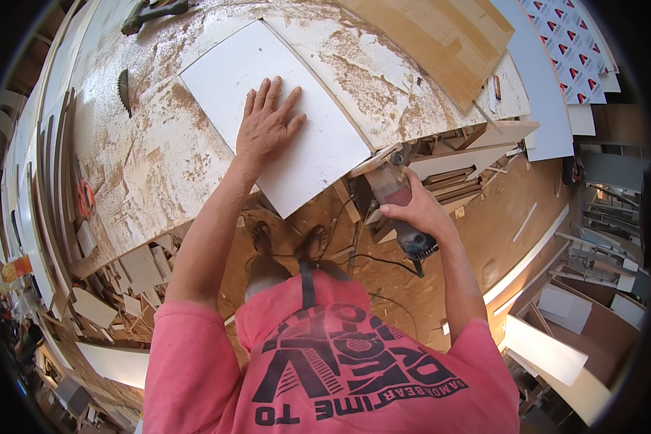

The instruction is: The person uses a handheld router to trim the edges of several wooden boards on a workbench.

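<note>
My left hand (pixel 267 123) lies flat with fingers spread on a white rectangular board (pixel 315 148). That board rests on the dusty workbench (pixel 159 170), and its near corner juts past the bench edge. My right hand (pixel 421 210) is wrapped round a corded trim router (pixel 396 194), a grey tool with a blue and dark end. The router is tilted, its working end at the bench edge close to the board's right corner. Whether its cutter touches the board is hidden. A black cord (pixel 383 260) hangs from the blue end.
A circular saw blade (pixel 124 92), partly visible, and orange-handled scissors (pixel 86 197) lie on the left. A dark-handled tool (pixel 154 14) sits at the far edge. Brown board (pixel 441 43) covers the far right. Offcuts (pixel 452 173) are stacked under the bench; wood scraps litter the floor.
</note>
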Demonstrator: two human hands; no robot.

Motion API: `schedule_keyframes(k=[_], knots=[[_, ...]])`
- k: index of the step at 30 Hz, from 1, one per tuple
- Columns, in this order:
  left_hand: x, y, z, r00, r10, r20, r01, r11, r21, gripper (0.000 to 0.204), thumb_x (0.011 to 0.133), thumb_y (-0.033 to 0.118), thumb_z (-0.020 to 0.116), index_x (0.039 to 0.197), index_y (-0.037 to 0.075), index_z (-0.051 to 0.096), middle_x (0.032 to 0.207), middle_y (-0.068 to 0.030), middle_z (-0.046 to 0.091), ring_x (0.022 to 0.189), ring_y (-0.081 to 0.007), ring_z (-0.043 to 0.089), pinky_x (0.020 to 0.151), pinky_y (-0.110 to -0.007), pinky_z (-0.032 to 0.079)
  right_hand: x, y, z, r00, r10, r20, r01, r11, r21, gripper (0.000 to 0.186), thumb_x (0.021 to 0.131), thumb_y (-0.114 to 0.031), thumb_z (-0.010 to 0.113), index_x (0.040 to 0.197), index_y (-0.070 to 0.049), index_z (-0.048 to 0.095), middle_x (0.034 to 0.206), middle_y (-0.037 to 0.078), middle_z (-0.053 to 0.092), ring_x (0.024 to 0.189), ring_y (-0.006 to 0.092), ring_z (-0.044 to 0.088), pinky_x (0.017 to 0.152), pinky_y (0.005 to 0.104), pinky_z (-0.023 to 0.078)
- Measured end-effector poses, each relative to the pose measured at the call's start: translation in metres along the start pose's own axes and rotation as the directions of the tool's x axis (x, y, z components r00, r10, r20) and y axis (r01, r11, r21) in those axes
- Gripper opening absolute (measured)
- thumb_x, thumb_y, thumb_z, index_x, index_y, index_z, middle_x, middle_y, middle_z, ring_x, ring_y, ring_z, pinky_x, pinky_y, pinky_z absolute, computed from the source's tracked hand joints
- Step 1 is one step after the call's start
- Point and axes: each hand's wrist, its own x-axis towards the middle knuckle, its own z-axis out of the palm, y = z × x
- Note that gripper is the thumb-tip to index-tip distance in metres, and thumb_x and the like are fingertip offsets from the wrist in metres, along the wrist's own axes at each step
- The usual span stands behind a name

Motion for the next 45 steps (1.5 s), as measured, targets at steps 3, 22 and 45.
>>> schedule_keyframes(k=[3,22,45], knots=[[-0.001,-0.001,0.002,1.0,-0.001,-0.013,0.001,1.0,-0.004,0.056,0.1,0.055,0.039,0.149,0.03,0.04,0.159,-0.0111,0.028,0.148,-0.0279,0.021,0.123,-0.044,0.013,0.004,0.006,0.001,1.0,0.013,0.022,-0.013,1.0,0.012,0.113,0.064,-0.047,0.082,0.15,0.0,0.027,0.135,0.03,0.053,0.126,0.0381,0.053,0.106,0.0416,0.04],[0.0,0.004,0.0,1.0,-0.016,-0.02,0.015,0.998,-0.068,0.055,0.101,0.052,0.035,0.149,0.025,0.041,0.159,-0.0146,0.027,0.15,-0.0302,0.018,0.123,-0.045,0.009,-0.03,-0.044,0.07,0.994,-0.008,0.105,0.006,1.0,0.013,0.104,0.066,-0.038,0.081,0.148,-0.001,0.028,0.132,0.028,0.054,0.124,0.039,0.054,0.104,0.0411,0.043],[0.002,-0.01,-0.005,0.943,0.328,-0.058,-0.333,0.916,-0.224,0.049,0.099,0.039,0.049,0.142,0.017,0.048,0.153,-0.0205,0.034,0.145,-0.0386,0.024,0.119,-0.053,0.016,-0.096,-0.055,0.259,0.89,0.387,-0.242,-0.027,0.574,0.818,0.099,0.072,-0.044,0.081,0.143,0.004,0.033,0.13,0.024,0.054,0.121,0.0296,0.055,0.102,0.0392,0.043]])
